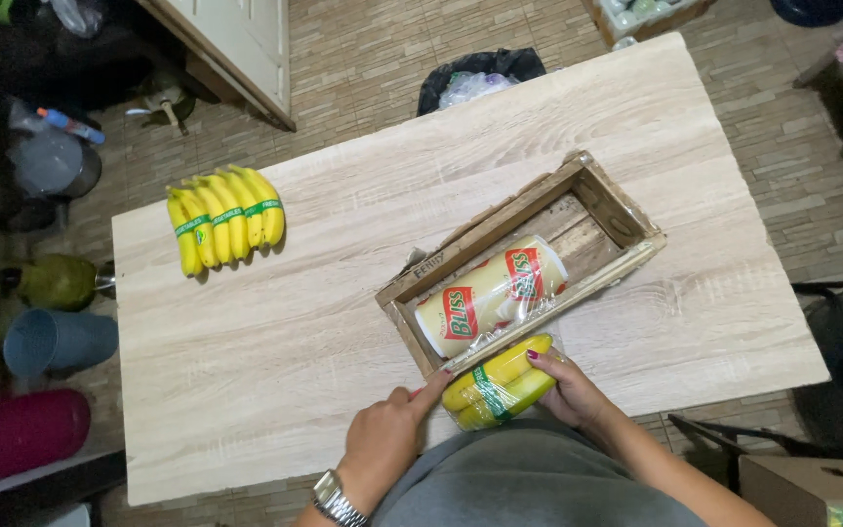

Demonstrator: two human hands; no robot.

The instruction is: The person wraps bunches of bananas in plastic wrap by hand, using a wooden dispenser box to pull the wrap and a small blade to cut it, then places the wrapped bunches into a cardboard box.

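Right hand [570, 388]: wrapped around the near end of a small bunch of bananas in clear film [498, 384], fingers curled over the top, thumb hidden underneath.
Left hand [387, 434]: loosely curled, index finger stretched out to the right and touching the left end of the wrapped bunch; holding nothing itself. Metal wristwatch [333, 500] on the wrist.
Wrapped bunch: yellow bananas with a green band across the middle, lying between the two hands at the near edge of the counter [275, 371], just in front of the wooden crate.
Wooden crate [529, 210]: just beyond both hands, set at a slant on the counter, open on top; near rim touching or almost touching the bunch, cannot tell which.
Film roll [490, 295]: pale yellow cylinder with red and green label, lying on its side inside the crate, just above the right hand's fingertips; a sheet of clear film running from it over the near rim down toward the bunch.
Loose bananas [226, 220]: second bunch with green bands, unwrapped, well apart from the left hand, far up and to its left on the counter.
Bin with black bag [475, 78]: on the floor past the far edge of the counter, well beyond both hands.
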